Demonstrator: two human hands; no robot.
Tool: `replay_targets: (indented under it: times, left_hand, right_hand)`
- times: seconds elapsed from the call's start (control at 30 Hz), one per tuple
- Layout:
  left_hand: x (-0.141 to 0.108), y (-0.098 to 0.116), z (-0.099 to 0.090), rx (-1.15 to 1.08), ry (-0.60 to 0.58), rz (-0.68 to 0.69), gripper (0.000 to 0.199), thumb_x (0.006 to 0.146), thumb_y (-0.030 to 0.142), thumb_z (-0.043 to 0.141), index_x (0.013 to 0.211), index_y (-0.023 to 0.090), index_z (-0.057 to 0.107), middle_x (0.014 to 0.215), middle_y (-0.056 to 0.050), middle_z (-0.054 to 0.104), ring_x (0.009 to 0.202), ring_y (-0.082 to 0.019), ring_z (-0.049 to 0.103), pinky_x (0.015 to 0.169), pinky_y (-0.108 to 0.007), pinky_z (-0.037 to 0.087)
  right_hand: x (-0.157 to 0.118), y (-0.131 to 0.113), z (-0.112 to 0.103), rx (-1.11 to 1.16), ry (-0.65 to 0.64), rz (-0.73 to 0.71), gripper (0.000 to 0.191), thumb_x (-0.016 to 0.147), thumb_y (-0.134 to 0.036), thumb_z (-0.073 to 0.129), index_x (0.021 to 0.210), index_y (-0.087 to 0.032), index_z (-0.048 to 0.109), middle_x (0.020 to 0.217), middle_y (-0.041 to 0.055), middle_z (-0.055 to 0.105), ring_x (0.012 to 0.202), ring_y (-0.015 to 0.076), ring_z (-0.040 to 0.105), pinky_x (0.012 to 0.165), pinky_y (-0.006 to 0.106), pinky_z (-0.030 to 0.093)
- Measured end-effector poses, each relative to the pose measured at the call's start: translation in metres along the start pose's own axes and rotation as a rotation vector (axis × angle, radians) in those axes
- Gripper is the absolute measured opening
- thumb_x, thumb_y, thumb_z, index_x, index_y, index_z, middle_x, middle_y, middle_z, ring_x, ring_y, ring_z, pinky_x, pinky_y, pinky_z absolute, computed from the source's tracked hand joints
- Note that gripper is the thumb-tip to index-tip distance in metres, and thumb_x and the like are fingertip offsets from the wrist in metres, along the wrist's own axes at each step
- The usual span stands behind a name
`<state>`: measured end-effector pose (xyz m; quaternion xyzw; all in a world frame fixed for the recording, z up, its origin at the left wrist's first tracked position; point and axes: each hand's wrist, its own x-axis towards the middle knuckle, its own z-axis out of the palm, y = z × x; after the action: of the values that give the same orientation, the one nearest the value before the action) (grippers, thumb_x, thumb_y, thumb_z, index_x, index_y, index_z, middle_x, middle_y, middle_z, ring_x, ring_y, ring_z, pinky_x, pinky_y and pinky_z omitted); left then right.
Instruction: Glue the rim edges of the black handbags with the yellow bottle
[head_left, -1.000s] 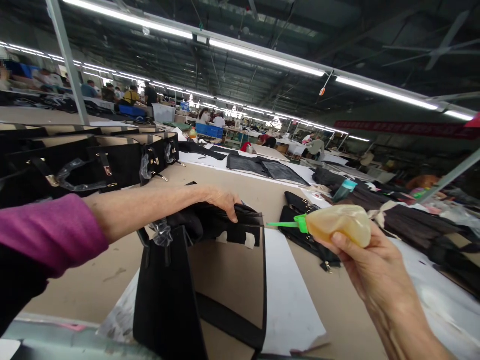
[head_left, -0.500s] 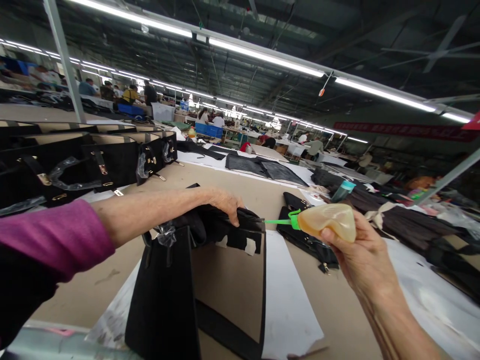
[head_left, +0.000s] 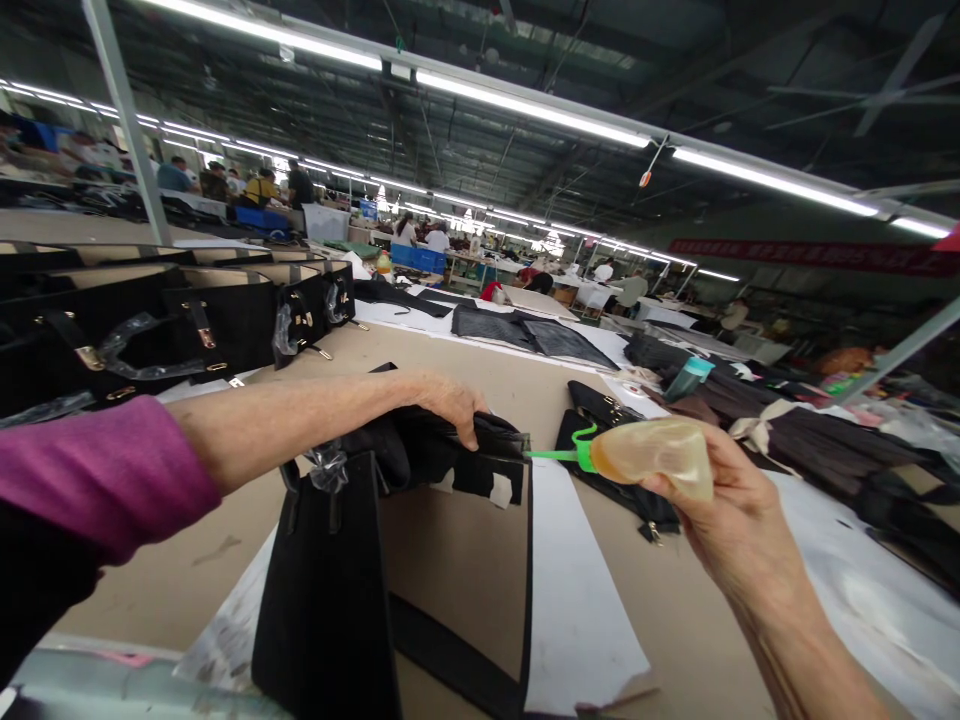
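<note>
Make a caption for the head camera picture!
Left hand grips a black bag; right hand holds a green-nozzled bottle.

Bright green marks the nozzle of a translucent, pale-yellow bottle holding amber liquid; the bag is black with a beige-brown inside panel. The sleeve shows magenta and black, the paper white, the desk tan, the distant banner red.

Right of the frame's centre, I saw the right hand carry the bottle leftward, then dip it slightly. Its green nozzle ended closer to the rim of the open bag, mid-frame, and the green strap looped up more visibly.
</note>
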<state>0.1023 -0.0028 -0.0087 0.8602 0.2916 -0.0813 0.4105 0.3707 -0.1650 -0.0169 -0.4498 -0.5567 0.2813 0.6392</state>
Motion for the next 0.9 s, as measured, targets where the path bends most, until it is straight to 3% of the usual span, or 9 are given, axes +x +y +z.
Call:
replay_targets:
  times: [0.27,0.4,0.63,0.77,0.9]
  left_hand:
    - [-0.006,0.023,-0.003,0.022,-0.017,-0.123,0.036,0.054,0.029,0.069,0.088,0.018,0.071,0.076,0.001,0.070,0.073,-0.022,0.060,0.067,-0.028,0.048]
    - [-0.006,0.035,-0.009,0.096,-0.046,-0.161,0.028,0.053,0.024,0.069,0.079,0.018,0.072,0.068,0.001,0.069,0.069,-0.021,0.060,0.065,-0.028,0.049]
    - [0.001,0.034,0.001,0.226,-0.014,-0.167,0.013,0.050,0.015,0.070,0.063,0.019,0.070,0.053,0.005,0.063,0.060,-0.017,0.057,0.056,-0.023,0.044]
    - [0.002,0.035,0.006,0.273,-0.002,-0.150,0.014,0.052,0.013,0.070,0.065,0.019,0.071,0.054,0.005,0.063,0.061,-0.018,0.056,0.058,-0.025,0.044]
    - [0.003,0.038,0.006,0.306,-0.009,-0.161,0.014,0.054,0.013,0.070,0.066,0.020,0.072,0.055,0.005,0.063,0.061,-0.018,0.056,0.062,-0.026,0.045]
  right_hand:
    - [0.001,-0.004,-0.003,0.000,0.049,-0.023,0.058,0.048,-0.017,0.088,0.101,-0.031,0.069,0.093,-0.0038,0.068,0.076,0.0154,0.061,0.071,0.022,0.053]
    - [0.000,-0.006,-0.002,0.030,0.073,-0.016,0.058,0.046,-0.015,0.088,0.098,-0.031,0.070,0.091,-0.0044,0.067,0.077,0.0155,0.060,0.072,0.022,0.053]
    - [-0.017,0.013,-0.006,0.080,0.064,0.094,0.056,0.047,-0.015,0.088,0.098,-0.028,0.069,0.089,-0.0041,0.068,0.074,0.0135,0.061,0.069,0.020,0.051]
    - [-0.023,0.020,0.003,0.132,0.076,0.133,0.046,0.051,-0.020,0.088,0.093,-0.026,0.070,0.083,-0.0027,0.068,0.074,0.0148,0.061,0.070,0.023,0.052]
    - [-0.023,0.025,0.007,0.153,0.111,0.143,0.047,0.051,-0.020,0.088,0.094,-0.027,0.069,0.083,-0.0029,0.067,0.072,0.0146,0.061,0.069,0.024,0.053]
